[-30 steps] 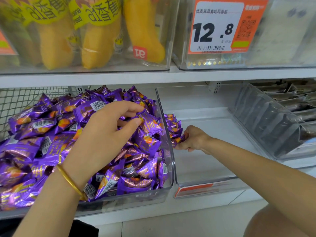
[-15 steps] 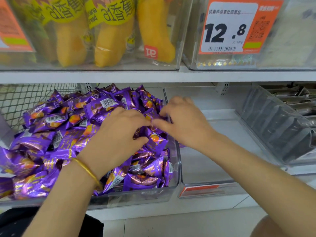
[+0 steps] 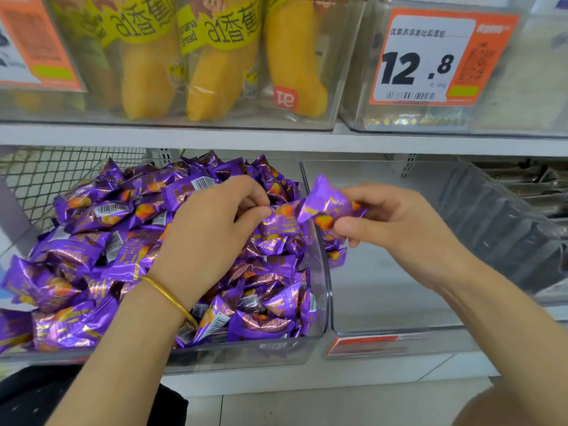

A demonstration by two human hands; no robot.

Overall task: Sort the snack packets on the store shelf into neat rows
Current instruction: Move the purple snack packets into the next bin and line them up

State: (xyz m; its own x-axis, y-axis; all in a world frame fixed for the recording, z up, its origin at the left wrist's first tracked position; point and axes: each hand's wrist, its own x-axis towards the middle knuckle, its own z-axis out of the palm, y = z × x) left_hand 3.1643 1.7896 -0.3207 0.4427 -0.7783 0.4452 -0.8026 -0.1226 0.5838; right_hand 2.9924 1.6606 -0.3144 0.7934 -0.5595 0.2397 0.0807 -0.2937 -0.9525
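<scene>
A heap of purple snack packets [image 3: 92,250] fills a clear bin [image 3: 322,290] on the lower shelf. My left hand [image 3: 209,238], with a gold bangle on its wrist, lies on the heap and pinches a purple packet [image 3: 278,224] at the bin's right side. My right hand [image 3: 396,229] holds another purple packet [image 3: 329,206] in its fingertips, raised above the wall between the two bins. A few purple packets [image 3: 336,256] stand in the neighbouring clear bin [image 3: 384,330], against its left wall.
The neighbouring bin's floor is mostly bare white. A bin of dark packets [image 3: 504,229] stands to the right. On the upper shelf sit yellow banana bread packs [image 3: 221,66] and an orange 12.8 price tag [image 3: 430,59]. A wire mesh [image 3: 46,179] backs the left.
My right hand left the row in the neighbouring bin, reached to the heap, and now lifts a purple packet off it. My left hand stayed on the heap and now pinches a packet.
</scene>
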